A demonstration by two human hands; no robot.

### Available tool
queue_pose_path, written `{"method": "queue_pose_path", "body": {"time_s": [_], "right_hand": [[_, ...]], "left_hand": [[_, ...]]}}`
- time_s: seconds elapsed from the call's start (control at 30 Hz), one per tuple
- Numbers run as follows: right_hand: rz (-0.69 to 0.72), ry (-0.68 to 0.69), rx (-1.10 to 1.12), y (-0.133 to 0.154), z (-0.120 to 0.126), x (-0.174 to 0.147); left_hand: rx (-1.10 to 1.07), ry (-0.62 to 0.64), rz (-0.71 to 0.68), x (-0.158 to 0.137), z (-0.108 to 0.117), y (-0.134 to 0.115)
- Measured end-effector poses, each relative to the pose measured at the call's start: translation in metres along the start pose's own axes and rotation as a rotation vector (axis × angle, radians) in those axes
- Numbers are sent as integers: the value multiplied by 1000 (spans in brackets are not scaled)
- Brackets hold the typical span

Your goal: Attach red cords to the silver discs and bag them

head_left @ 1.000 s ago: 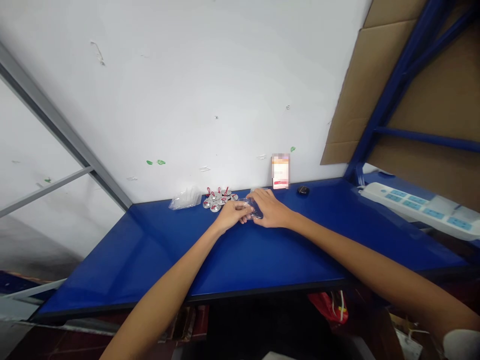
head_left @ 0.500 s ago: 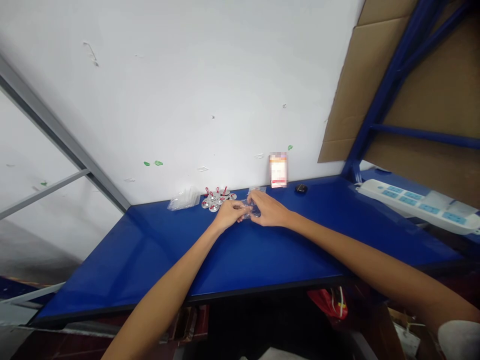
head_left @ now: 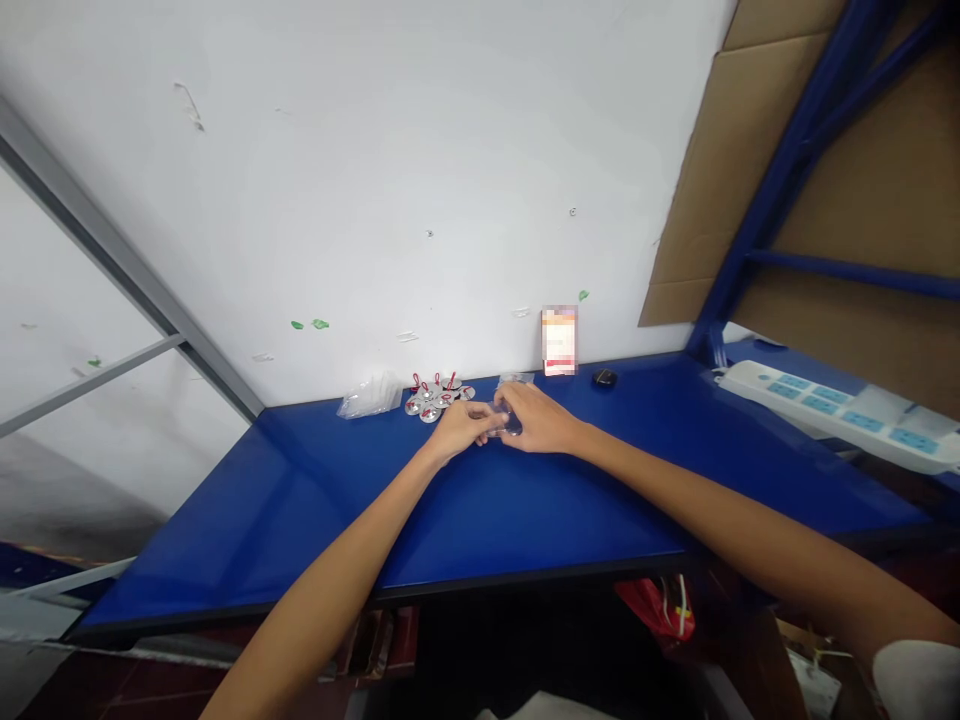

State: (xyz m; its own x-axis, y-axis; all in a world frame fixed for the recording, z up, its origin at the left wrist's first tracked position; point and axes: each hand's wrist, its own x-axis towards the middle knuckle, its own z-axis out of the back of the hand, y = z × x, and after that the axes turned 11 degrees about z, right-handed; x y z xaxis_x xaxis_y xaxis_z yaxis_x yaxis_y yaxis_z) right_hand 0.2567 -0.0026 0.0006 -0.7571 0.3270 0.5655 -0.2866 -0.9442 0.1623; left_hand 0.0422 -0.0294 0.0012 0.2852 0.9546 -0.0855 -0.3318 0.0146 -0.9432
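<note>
Dark piece (head_left: 513, 423): shows plainly again between our two hands, having been almost lost from sight half a second ago; our hands have scarcely moved, and the whole view has shifted slightly.

Wall (head_left: 375, 150): white, marked with scratches and small green flecks, behind all we list.

Desk (head_left: 300, 520): blue, dark along its near edge, reaching back to the wall.

Cardboard (head_left: 694, 200): brown, upright at right, partly behind a blue frame (head_left: 757, 215).

Grey frame (head_left: 135, 270): slanting, at left, meeting the desk's far left corner.

Power strip (head_left: 832, 410): white with pale blue sockets, at far right.

Hands, two, ours, near the back of the desk. Left hand (head_left: 459, 432): thumb and fingers pinching the left end of the packet. Right hand (head_left: 544, 418): fingers curled around its right end, forefinger above, thumb below.

Bags (head_left: 371, 396): clear, heaped by the wall, left of the discs.

Discs (head_left: 429, 414): silvery, red loops attached, clustered just beyond our left hand.

Panel (head_left: 560, 340): upright against the wall, its front blurred out.

Packet (head_left: 495, 432): clear, held between our hands, the dark piece at its right end.

Black item (head_left: 604, 379): small, right of the panel.
</note>
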Motion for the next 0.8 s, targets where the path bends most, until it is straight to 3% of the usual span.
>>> {"method": "queue_pose_path", "body": {"time_s": [0.2, 0.33, 0.57, 0.8], "right_hand": [[12, 16, -2, 5, 1, 2], [-44, 38, 76, 9, -1, 3], [-163, 15, 0, 1, -2, 1], [-30, 11, -30, 11, -1, 4]], "left_hand": [[-7, 28, -1, 0, 1, 4], [-17, 2, -9, 1, -1, 4], [-42, -70, -7, 5, 10, 1], [52, -105, -26, 6, 13, 4]]}}
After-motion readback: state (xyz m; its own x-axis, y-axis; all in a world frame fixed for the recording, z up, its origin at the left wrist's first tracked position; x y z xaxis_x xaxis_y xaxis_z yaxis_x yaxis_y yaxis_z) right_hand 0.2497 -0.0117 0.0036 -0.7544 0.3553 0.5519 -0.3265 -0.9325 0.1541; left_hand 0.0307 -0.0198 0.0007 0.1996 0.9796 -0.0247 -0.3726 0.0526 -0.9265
